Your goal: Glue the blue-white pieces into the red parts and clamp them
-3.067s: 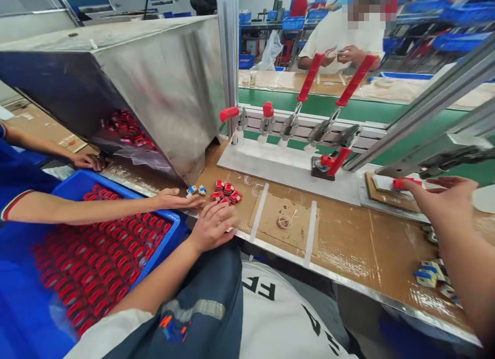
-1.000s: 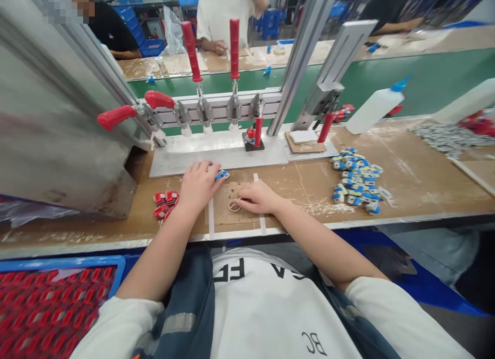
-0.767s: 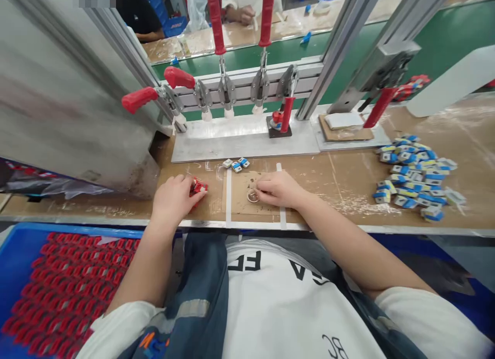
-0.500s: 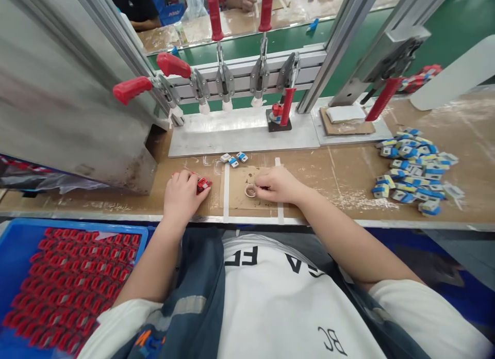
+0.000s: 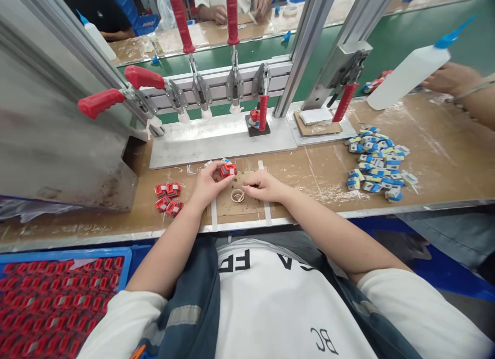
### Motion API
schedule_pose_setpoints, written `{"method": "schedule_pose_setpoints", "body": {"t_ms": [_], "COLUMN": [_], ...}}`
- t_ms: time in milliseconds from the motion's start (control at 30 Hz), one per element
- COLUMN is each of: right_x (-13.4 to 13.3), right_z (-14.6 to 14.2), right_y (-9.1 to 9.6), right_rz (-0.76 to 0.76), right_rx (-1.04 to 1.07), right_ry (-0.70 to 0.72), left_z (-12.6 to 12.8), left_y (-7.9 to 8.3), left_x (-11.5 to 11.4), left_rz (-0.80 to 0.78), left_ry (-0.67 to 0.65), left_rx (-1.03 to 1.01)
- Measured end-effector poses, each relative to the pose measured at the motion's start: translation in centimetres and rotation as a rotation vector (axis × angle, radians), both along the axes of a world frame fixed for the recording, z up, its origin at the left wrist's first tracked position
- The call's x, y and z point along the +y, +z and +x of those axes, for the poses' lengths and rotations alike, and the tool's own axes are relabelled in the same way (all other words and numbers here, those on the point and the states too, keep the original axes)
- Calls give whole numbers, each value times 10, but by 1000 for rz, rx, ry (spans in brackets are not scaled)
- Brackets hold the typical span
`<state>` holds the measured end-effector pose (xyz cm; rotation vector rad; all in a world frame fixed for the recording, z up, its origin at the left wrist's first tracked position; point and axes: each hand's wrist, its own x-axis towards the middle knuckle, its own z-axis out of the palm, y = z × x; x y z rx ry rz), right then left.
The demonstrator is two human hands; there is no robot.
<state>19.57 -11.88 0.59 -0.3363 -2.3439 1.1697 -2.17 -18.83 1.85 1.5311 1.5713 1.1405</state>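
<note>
Pinched a red part (image 5: 229,169) between thumb and fingers of the left hand (image 5: 208,184), near the far edge of the card (image 5: 228,210). Pinched a stick (image 5: 242,196) in the right fingertips, with its tip in the cup (image 5: 235,198). Kept clear of the red pile (image 5: 168,199), just beside the left forearm

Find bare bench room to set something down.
Bare bench: between the right hand and the blue-white pile; also right of that pile, below a co-worker's hand. Crowded: around the cup, left hand close by, and at the red parts farther left.
</note>
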Motion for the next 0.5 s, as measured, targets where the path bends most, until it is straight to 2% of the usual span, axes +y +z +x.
{"method": "schedule_pose_setpoints", "body": {"t_ms": [67, 167, 233, 300, 500], "right_x": [1, 3, 5, 6, 12], "right_z": [1, 1, -1, -4, -8], "right_y": [1, 3, 4, 4, -2], "right_rz": [-51, -133, -179, -201, -183], "right_rx": [80, 194, 230, 231, 180], "right_ry": [-111, -382, -506, -546, -510], "left_z": [0, -1, -1, 0, -1], "left_y": [-1, 2, 3, 2, -1], "left_x": [-2, -4, -3, -1, 1], "left_rz": [-26, -48, -57, -65, -78], "left_ry": [-8, -37, -58, -67, -77], "left_rx": [73, 137, 154, 162, 169]}}
